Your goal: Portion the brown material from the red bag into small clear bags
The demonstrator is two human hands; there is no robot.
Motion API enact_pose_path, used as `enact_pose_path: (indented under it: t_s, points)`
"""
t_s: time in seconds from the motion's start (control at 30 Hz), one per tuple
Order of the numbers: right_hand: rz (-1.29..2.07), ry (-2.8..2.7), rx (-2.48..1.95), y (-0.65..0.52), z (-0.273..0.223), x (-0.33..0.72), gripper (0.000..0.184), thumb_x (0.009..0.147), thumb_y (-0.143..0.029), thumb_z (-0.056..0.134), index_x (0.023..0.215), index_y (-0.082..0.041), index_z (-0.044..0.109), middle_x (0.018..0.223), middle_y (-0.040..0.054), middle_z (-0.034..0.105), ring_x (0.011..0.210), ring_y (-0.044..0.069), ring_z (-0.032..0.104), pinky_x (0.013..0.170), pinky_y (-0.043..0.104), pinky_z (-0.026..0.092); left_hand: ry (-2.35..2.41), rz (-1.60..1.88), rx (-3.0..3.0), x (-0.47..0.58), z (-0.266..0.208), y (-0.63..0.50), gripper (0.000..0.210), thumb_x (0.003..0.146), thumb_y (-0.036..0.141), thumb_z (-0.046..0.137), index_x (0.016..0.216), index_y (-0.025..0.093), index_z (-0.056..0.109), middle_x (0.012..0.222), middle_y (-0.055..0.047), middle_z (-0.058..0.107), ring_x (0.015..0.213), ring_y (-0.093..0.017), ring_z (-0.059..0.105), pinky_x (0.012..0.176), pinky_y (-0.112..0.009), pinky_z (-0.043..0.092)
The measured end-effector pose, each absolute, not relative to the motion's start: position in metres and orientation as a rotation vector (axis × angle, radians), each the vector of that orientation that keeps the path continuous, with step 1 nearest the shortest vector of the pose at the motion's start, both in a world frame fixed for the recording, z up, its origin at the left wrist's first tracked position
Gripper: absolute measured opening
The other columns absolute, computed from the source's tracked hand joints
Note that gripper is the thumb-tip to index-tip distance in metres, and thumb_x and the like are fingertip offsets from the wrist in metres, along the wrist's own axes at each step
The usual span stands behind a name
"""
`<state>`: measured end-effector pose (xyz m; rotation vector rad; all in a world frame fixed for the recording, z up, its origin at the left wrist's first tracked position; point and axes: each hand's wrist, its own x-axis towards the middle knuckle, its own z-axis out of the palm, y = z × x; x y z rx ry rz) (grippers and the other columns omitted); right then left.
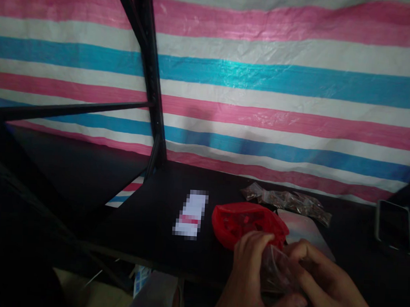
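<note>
Close in front of me, my left hand [249, 276] and my right hand [322, 276] both grip a small clear plastic bag [276, 269]. The fingers of each hand pinch it near its upper edge, and what lies inside the bag is hard to make out. Just beyond my left fingers sits a red plastic bag [221, 224], its mouth spread wide, with dark reddish pieces inside. Behind it lie several filled clear packets [288, 201] in a row. A pale flat sheet or tray [307, 231] is partly hidden by my right hand.
A phone [394, 226] lies at the right of the black shelf [144, 233]. A blurred-out white slip with a red band [189, 215] lies left of the red bag. A black metal upright [153, 85] stands at left, before a striped plastic sheet [282, 79].
</note>
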<state>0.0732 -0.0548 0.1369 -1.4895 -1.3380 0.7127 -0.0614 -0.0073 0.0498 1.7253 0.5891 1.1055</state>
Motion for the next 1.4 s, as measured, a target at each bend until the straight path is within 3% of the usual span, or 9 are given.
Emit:
enact_pose_path:
  t_s: [0.13, 0.27, 0.37, 0.5, 0.63, 0.83, 1.07, 1.27, 1.4]
  points:
    - [0.724, -1.333, -1.472, -0.055, 0.133, 0.08, 0.038, 0.085, -0.055, 0.076, 0.065, -0.024, 0.066, 0.062, -0.0009, 0.067, 0.057, 0.015, 0.067, 0.054, 0.018, 0.058, 0.541, 1.031, 1.807, -0.068, 0.052, 0.001, 0.059, 0.094, 0.058, 0.073, 0.136, 0.019, 0.063, 0.138, -0.018, 0.068, 0.132, -0.036, 0.061, 0.113, -0.055, 0.051]
    - [0.67, -1.354, -1.484, -0.054, 0.133, 0.08, 0.039, 0.087, -0.057, 0.074, 0.066, -0.025, 0.067, 0.064, 0.0001, 0.069, 0.059, 0.017, 0.07, 0.056, 0.02, 0.06, 0.505, 1.084, 1.92, -0.071, 0.046, 0.002, 0.066, 0.102, 0.071, 0.051, 0.139, 0.018, 0.064, 0.131, -0.018, 0.074, 0.122, -0.034, 0.068, 0.106, -0.052, 0.055]
    - [0.651, -1.435, -1.505, -0.047, 0.13, 0.084, 0.039, 0.093, -0.058, 0.066, 0.07, -0.026, 0.07, 0.068, 0.0016, 0.073, 0.065, 0.019, 0.073, 0.062, 0.023, 0.063, 0.605, 1.122, 1.792, -0.073, 0.042, -0.001, 0.062, 0.105, 0.068, 0.048, 0.141, 0.021, 0.065, 0.135, -0.016, 0.074, 0.124, -0.032, 0.07, 0.106, -0.047, 0.057]
    - [0.467, -1.506, -1.594, -0.02, 0.106, 0.099, 0.028, 0.093, -0.051, 0.062, 0.089, -0.026, 0.076, 0.09, 0.0065, 0.081, 0.084, 0.026, 0.078, 0.082, 0.035, 0.066, 0.809, 1.131, 1.505, -0.078, 0.043, 0.001, 0.049, 0.109, 0.057, 0.048, 0.141, 0.026, 0.066, 0.145, -0.012, 0.07, 0.134, -0.028, 0.066, 0.113, -0.042, 0.054]
    - [0.221, -1.654, -1.656, 0.011, 0.069, 0.112, 0.033, 0.087, -0.039, 0.063, 0.113, -0.025, 0.078, 0.12, 0.0129, 0.081, 0.115, 0.034, 0.074, 0.108, 0.055, 0.057, 0.881, 1.145, 1.337, -0.083, 0.045, 0.012, 0.052, 0.108, 0.06, 0.047, 0.141, 0.024, 0.065, 0.148, -0.013, 0.068, 0.14, -0.029, 0.062, 0.12, -0.045, 0.048]
    - [0.141, -1.745, -1.825, 0.027, 0.038, 0.114, 0.049, 0.076, -0.027, 0.069, 0.124, -0.021, 0.078, 0.12, 0.0166, 0.081, 0.112, 0.04, 0.073, 0.103, 0.062, 0.057, 0.842, 1.202, 1.312, -0.092, 0.052, 0.034, 0.052, 0.108, 0.062, 0.046, 0.138, 0.023, 0.063, 0.145, -0.013, 0.067, 0.134, -0.028, 0.063, 0.115, -0.041, 0.05]
    - [0.234, -1.644, -1.793, 0.028, 0.047, 0.11, 0.032, 0.081, -0.034, 0.072, 0.11, -0.028, 0.081, 0.112, 0.01, 0.083, 0.111, 0.038, 0.074, 0.105, 0.063, 0.055, 0.799, 1.19, 1.555, -0.1, 0.048, 0.053, 0.04, 0.111, 0.05, 0.048, 0.138, 0.024, 0.06, 0.143, -0.012, 0.068, 0.13, -0.026, 0.064, 0.115, -0.044, 0.049]
    - [0.417, -1.581, -1.539, 0.017, 0.093, 0.096, 0.047, 0.092, -0.044, 0.069, 0.136, -0.027, 0.065, 0.129, 0.0088, 0.079, 0.122, 0.03, 0.074, 0.115, 0.051, 0.054, 0.892, 1.148, 1.796, -0.102, 0.038, 0.064, 0.042, 0.104, 0.04, 0.059, 0.142, 0.022, 0.057, 0.141, -0.015, 0.069, 0.131, -0.031, 0.065, 0.115, -0.052, 0.049]
    - [0.352, -1.767, -1.5, 0.013, 0.125, 0.085, 0.026, 0.094, -0.03, 0.067, 0.119, -0.027, 0.07, 0.118, 0.0058, 0.08, 0.11, 0.025, 0.077, 0.103, 0.043, 0.06, 0.932, 1.168, 1.945, -0.097, 0.035, 0.067, 0.04, 0.102, 0.031, 0.061, 0.141, 0.022, 0.057, 0.138, -0.015, 0.071, 0.129, -0.032, 0.067, 0.112, -0.055, 0.053]
